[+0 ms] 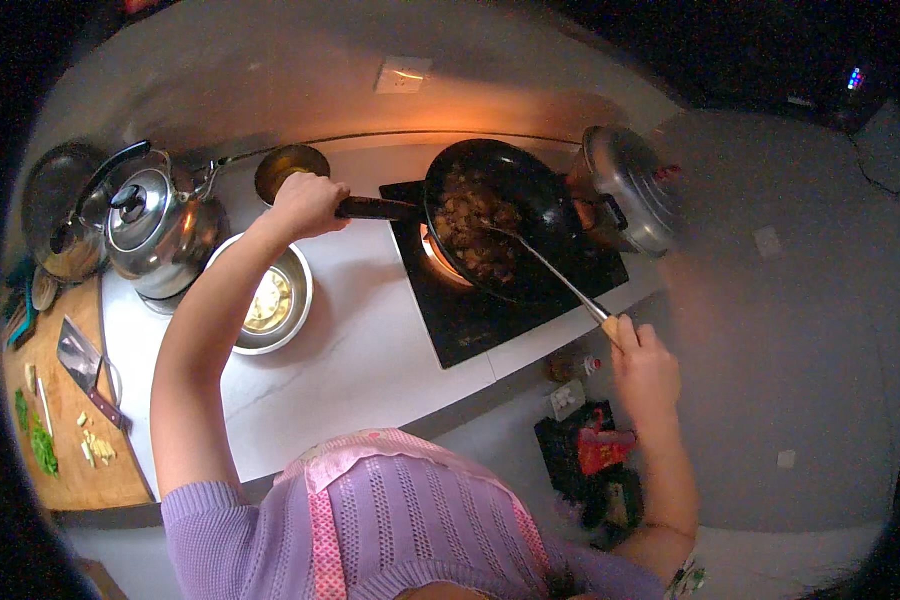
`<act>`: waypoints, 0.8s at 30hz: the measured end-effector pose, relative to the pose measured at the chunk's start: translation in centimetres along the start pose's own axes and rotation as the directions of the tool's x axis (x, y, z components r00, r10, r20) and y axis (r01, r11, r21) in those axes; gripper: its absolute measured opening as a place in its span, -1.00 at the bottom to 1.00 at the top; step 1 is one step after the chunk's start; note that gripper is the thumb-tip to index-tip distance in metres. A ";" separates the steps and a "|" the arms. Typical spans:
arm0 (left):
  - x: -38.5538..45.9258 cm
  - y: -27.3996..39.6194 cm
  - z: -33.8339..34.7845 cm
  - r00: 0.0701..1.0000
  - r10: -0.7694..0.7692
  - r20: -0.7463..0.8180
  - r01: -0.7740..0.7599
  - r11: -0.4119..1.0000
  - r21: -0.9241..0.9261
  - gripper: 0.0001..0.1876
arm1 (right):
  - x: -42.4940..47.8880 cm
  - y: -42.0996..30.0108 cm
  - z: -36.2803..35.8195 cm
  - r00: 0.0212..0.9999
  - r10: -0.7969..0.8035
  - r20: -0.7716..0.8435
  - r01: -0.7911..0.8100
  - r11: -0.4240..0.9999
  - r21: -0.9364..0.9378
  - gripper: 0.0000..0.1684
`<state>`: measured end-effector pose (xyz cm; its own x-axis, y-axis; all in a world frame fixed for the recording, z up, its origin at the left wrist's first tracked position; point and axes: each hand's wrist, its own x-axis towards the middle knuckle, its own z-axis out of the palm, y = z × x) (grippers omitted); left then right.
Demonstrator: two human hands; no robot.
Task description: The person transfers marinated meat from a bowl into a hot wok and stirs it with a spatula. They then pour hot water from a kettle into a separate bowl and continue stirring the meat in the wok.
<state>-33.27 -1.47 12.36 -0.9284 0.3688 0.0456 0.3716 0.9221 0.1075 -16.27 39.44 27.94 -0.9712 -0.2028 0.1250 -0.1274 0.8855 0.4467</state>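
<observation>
My left hand grips the dark handle of a black wok, which is tilted over a glowing burner. Browned chunks of food lie along the wok's left side. In my right hand is the wooden grip of a long metal spatula or ladle. Its head reaches into the food and is partly hidden there. Just behind my left hand stands a small bowl with yellowish liquid, and below my forearm a steel basin holds pale yellow contents.
A steel kettle stands at left, near a cutting board with a cleaver, chopped pieces and green herbs. Right of the wok is a lidded metal pot. Bags and a red package sit below the counter's front edge.
</observation>
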 end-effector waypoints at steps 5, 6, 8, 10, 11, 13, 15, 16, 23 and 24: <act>-0.1 -0.1 -0.1 1.000 -0.009 -0.029 0.009 1.000 -0.004 -0.62 | -0.4 -0.6 -3.4 0.996 -0.040 0.082 0.036 0.998 0.051 -0.65; -0.1 0.1 -0.3 0.999 -0.009 -0.038 0.009 1.000 -0.006 -0.64 | -0.1 -1.0 -3.8 0.993 -0.049 0.104 0.043 0.997 0.065 -0.67; -0.3 0.5 -0.8 0.998 -0.015 -0.056 0.015 1.000 -0.010 -0.68 | 0.7 -1.6 -2.4 0.990 -0.043 0.132 0.032 0.996 0.085 -0.72; -0.4 0.5 -0.7 0.999 -0.022 -0.030 0.022 1.000 -0.018 -0.68 | 2.2 -2.2 -0.9 0.985 -0.010 0.173 -0.004 0.997 0.083 -0.75; -0.3 0.4 -0.6 1.000 -0.027 -0.016 0.027 0.999 -0.021 -0.68 | 3.0 -2.4 -0.2 0.979 0.023 0.202 -0.038 0.997 0.074 -0.76; -0.3 0.3 -0.6 1.000 -0.006 -0.028 0.005 1.000 -0.015 -0.68 | 4.5 -2.4 1.3 0.979 0.045 0.197 -0.054 0.998 0.041 -0.78; -0.3 0.2 -0.4 0.999 0.006 -0.037 -0.007 1.000 -0.021 -0.68 | 5.6 -1.4 2.9 0.992 0.025 0.127 -0.024 1.000 -0.007 -0.80; -0.2 0.1 -0.3 0.999 0.006 -0.042 -0.007 0.999 -0.032 -0.66 | 6.1 -0.8 3.9 0.997 0.032 0.072 -0.032 0.999 -0.003 -0.79; -0.3 -0.2 -0.2 1.000 -0.008 -0.004 0.008 1.000 -0.013 -0.63 | 7.1 5.2 4.1 0.981 0.176 0.079 -0.182 0.980 0.077 -0.76; -0.3 -0.2 -0.2 1.000 -0.008 0.003 0.008 1.000 -0.017 -0.63 | 7.7 5.5 4.1 0.981 0.183 0.071 -0.188 0.980 0.073 -0.76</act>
<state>-33.09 -1.75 12.53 -0.9314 0.3615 0.0417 0.3638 0.9231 0.1245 -25.27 44.50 27.73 -0.9900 -0.0072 0.1412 0.0431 0.9358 0.3498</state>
